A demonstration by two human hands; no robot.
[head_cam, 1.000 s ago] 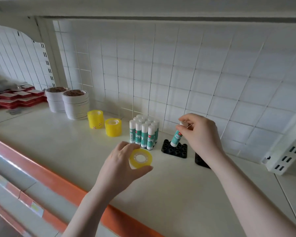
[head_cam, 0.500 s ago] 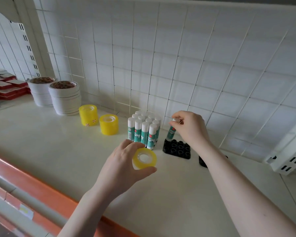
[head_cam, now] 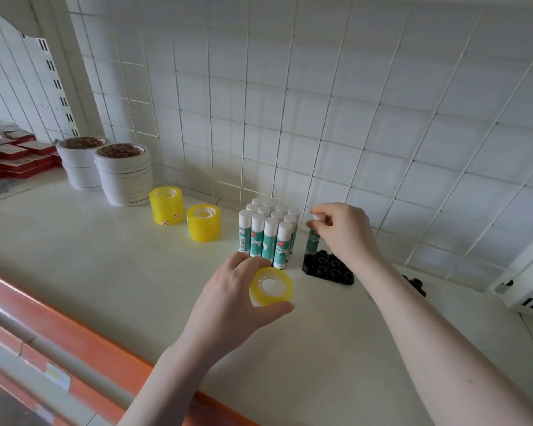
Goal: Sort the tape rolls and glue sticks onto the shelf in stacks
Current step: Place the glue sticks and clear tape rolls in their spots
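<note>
Both hands pinch: left hand [head_cam: 237,299] tape roll [head_cam: 270,286], right hand [head_cam: 345,229] glue stick [head_cam: 313,239].

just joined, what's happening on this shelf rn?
A person is sorting stationery on the shelf. The right hand pinches the cap of a glue stick, standing it at the back corner of a black tray, beside a block of upright glue sticks. The left hand holds a yellow tape roll above the shelf, not yet on either yellow stack.
</note>
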